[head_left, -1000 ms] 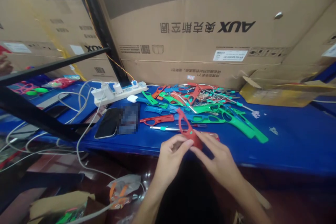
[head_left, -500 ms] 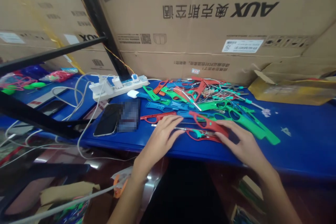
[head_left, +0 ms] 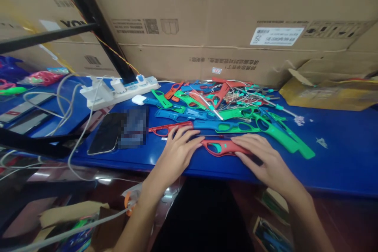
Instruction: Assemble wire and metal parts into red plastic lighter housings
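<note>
A red long-nosed gas lighter (head_left: 223, 147) with a teal trigger lies crosswise at the table's front edge, its casing looking closed. My left hand (head_left: 180, 150) pinches its left end, and the fingers hide the nozzle. At the other end, my right hand (head_left: 261, 155) grips the handle between thumb and fingers. Just behind them lie a red casing half (head_left: 171, 128), a blue casing half (head_left: 211, 125) and a green casing half (head_left: 285, 138). Farther back is a heap of red, green and blue casing halves with metal tubes and wires (head_left: 224, 96).
A white power strip (head_left: 124, 92) with plugs and cables stands at the back left. In front of it lies a black phone (head_left: 105, 132). An opened carton (head_left: 327, 92) is at the back right, and a large cardboard box (head_left: 206, 35) walls off the rear. A black metal post (head_left: 103, 39) rises at left.
The red casing half in my right hand has come down over the half with the inner parts, covering them. My left hand has shifted to the lighter's left end. The view has tilted down.
</note>
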Available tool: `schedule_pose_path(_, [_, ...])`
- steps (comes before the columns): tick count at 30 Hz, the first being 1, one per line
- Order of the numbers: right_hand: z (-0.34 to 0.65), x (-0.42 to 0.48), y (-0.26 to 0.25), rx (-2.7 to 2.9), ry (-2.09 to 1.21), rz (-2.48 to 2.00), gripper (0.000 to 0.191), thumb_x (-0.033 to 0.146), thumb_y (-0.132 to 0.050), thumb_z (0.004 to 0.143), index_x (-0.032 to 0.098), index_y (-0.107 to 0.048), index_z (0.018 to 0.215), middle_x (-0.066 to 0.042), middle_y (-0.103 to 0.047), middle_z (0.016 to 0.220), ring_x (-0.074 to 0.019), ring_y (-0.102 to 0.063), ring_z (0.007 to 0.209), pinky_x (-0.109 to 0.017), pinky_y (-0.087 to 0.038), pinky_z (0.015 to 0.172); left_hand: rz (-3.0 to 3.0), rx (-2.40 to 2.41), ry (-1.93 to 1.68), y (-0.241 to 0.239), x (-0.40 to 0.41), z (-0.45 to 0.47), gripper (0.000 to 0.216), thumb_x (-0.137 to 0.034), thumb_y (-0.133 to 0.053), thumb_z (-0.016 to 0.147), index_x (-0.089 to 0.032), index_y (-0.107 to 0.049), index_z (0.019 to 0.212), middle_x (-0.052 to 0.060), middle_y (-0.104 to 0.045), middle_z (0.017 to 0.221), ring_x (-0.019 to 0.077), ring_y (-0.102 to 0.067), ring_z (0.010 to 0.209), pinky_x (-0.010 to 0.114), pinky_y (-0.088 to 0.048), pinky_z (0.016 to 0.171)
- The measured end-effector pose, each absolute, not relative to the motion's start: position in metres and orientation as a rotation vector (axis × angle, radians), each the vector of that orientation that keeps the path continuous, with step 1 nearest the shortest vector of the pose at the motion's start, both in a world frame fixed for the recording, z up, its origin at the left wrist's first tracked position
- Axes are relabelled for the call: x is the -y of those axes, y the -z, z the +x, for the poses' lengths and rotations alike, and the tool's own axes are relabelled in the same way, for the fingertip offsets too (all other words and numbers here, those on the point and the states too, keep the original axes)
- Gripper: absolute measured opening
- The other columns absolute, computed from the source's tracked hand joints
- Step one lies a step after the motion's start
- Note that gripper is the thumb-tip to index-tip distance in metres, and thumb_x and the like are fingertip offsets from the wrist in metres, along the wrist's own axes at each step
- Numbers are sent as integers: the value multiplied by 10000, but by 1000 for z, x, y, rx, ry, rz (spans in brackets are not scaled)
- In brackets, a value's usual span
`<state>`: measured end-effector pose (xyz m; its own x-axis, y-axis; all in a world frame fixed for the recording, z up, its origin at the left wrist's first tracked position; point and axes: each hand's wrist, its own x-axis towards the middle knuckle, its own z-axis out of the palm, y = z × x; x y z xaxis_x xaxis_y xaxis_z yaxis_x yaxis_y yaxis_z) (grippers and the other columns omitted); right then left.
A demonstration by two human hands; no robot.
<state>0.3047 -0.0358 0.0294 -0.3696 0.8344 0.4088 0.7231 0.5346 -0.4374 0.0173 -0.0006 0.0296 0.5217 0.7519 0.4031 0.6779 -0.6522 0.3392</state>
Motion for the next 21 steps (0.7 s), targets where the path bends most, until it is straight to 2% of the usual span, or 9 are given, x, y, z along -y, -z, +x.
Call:
schedule_pose_path(9, [304,36,-31,2158,-308,-1278,313,364,-572,998,285,-666,1285,-70,-711,1255,-278,-638,1192,-484,-536,1011,2631,-1244,-796,-29,0,19,301,-273,-514,1038,-293,-705,1270,69,-672,1333,295,-538,1288,562,-415,1100])
schedule_pose_path(21, [303,36,-31,2110,-366,-1328,267,437,-613,981,254,-705,1153,-71,-734,1188,-275,-666,1157,-463,-555,1014,2757,-1263,-730,-29,-1,23,281,-278,-510,1040,-288,-718,1228,62,-658,1351,301,-532,1289,593,-377,1123])
